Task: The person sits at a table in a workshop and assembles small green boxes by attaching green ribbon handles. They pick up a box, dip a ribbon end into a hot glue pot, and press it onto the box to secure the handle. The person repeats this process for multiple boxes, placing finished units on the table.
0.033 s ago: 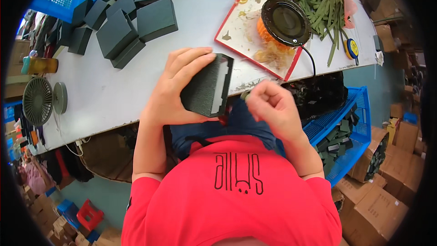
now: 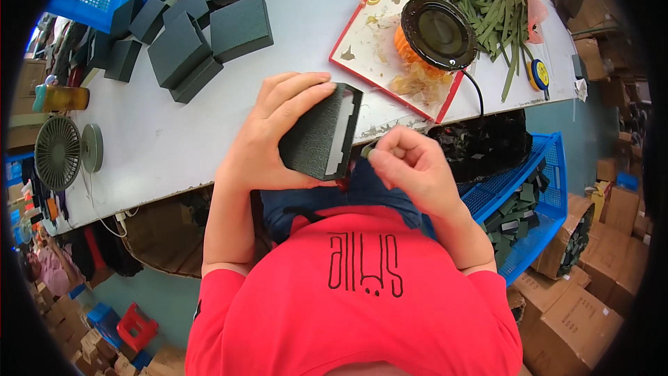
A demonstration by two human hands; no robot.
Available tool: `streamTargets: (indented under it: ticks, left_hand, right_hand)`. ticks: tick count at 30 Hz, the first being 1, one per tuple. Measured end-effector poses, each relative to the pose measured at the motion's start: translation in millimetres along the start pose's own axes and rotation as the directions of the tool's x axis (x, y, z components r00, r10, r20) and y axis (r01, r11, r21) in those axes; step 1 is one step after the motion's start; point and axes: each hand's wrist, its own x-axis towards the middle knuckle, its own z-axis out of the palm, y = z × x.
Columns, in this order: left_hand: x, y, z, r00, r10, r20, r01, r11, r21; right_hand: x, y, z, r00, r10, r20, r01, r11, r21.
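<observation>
My left hand (image 2: 268, 136) is wrapped round a dark green textured box (image 2: 311, 141), tilted at the table's front edge. A pale strip with notched edges shows along the box's right side. To the right of it, my right hand (image 2: 410, 163) pinches a small olive-green strip (image 2: 367, 150) between thumb and forefinger, close to the box but apart from it. Most of that strip is hidden by the fingers.
Several dark green boxes (image 2: 240, 28) lie at the back left. A black-topped glue pot (image 2: 438, 33) stands on a red-edged board (image 2: 355, 35), beside a pile of green ribbon strips (image 2: 480, 0). A small fan (image 2: 58, 153) stands left; a blue crate (image 2: 553, 188) is lower right.
The right hand has shifted slightly, showing more of the olive-green strip. The box has moved a touch to the right in my left hand.
</observation>
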Motion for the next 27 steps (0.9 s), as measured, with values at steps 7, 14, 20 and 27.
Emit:
streamTargets:
  ticks: [7, 14, 20, 27]
  left_hand:
    - [0.5, 2.2, 4.7, 0.999, 0.001, 0.047, 0.000, 1.000, -0.026]
    - [-0.4, 2.1, 5.2, 0.999, 0.003, 0.053, -0.002, 1.000, -0.024]
    - [-1.6, 6.1, 4.7, 0.998, 0.024, 0.061, -0.027, 0.998, 0.057]
    - [-2.1, 19.7, 6.4, 0.993, 0.031, 0.113, -0.058, 0.969, 0.241]
  right_hand:
    - [6.5, 8.8, 6.9, 0.990, 0.133, 0.046, -0.130, 0.989, -0.066]
    - [7.9, 9.1, 10.5, 0.990, 0.143, 0.004, -0.140, 0.976, -0.165]
    - [8.0, 12.8, 12.9, 0.988, 0.149, -0.043, -0.155, 0.922, -0.355]
    - [14.4, 22.3, 1.7, 0.977, 0.197, 0.078, -0.156, 0.917, -0.367]
